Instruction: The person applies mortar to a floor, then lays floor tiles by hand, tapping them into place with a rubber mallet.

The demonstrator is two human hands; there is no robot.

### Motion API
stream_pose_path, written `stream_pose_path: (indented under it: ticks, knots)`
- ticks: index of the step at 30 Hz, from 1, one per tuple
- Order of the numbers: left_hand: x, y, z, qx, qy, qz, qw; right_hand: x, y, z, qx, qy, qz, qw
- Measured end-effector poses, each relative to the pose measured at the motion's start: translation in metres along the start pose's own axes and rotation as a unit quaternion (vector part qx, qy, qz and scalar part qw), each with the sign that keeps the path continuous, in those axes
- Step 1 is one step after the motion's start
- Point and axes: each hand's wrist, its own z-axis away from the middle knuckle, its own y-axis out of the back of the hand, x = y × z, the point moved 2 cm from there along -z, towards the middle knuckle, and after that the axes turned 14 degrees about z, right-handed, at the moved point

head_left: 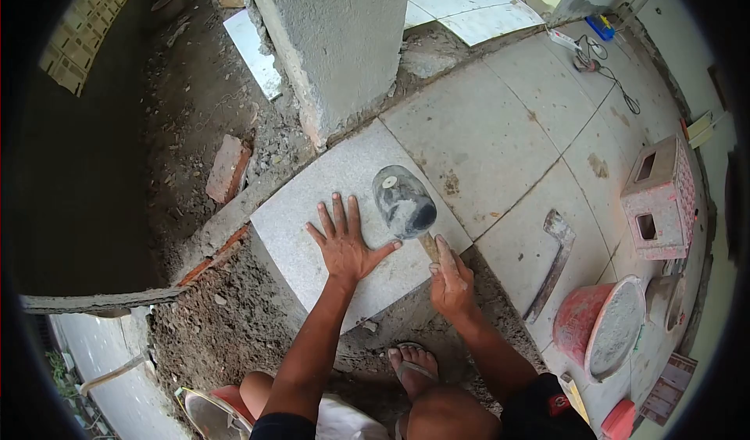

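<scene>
My left hand (341, 241) lies flat with its fingers spread on a pale speckled floor tile (312, 194). In my right hand (451, 280) is the short wooden handle of a rubber mallet (402, 202). The mallet's dark, dust-covered head overlaps the right half of the tile, just beyond my left thumb. One edge of the tile runs along the laid floor tiles (437, 151); its near corner reaches over loose mortar bedding (234, 307). Part of the handle is hidden inside my right fist.
A concrete pillar (344, 41) rises beyond the tile's far corner. A broken brick (227, 168) lies in rubble at left. On the right are a hatchet-like tool (551, 264), a red bucket (586, 323), a pinkish block-shaped box (660, 198) and a corded tool (587, 61). My sandaled foot (414, 366) is below.
</scene>
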Motion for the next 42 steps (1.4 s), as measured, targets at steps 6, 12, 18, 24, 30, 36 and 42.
stream_pose_path:
  ticks: [6, 12, 18, 24, 30, 36, 42]
  knots:
    - [-0.002, -0.004, -0.001, 0.003, 0.004, -0.003, 1.000, 0.017, -0.006, -0.002, -0.038, -0.047, 0.124, 0.990]
    - [0.000, -0.004, -0.003, 0.003, -0.002, -0.023, 1.000, 0.029, -0.005, 0.003, -0.034, -0.030, 0.147, 0.988]
    - [0.016, 0.001, -0.023, -0.041, -0.033, -0.014, 0.998, 0.030, -0.008, -0.001, -0.061, -0.058, 0.150, 0.985]
    - [0.023, -0.007, -0.037, -0.012, -0.057, 0.008, 0.998, 0.032, -0.008, -0.009, -0.116, -0.092, 0.227, 0.963]
    - [0.024, -0.005, -0.038, -0.030, -0.044, -0.027, 0.998, 0.038, -0.005, -0.008, -0.018, -0.040, 0.143, 0.989]
    - [0.019, -0.011, -0.034, -0.033, -0.041, -0.040, 0.998, 0.041, 0.006, 0.002, 0.010, -0.035, 0.085, 0.996]
    - [0.022, -0.007, -0.040, -0.030, -0.039, -0.042, 0.998, 0.030, 0.005, 0.001, 0.023, -0.037, 0.085, 0.995]
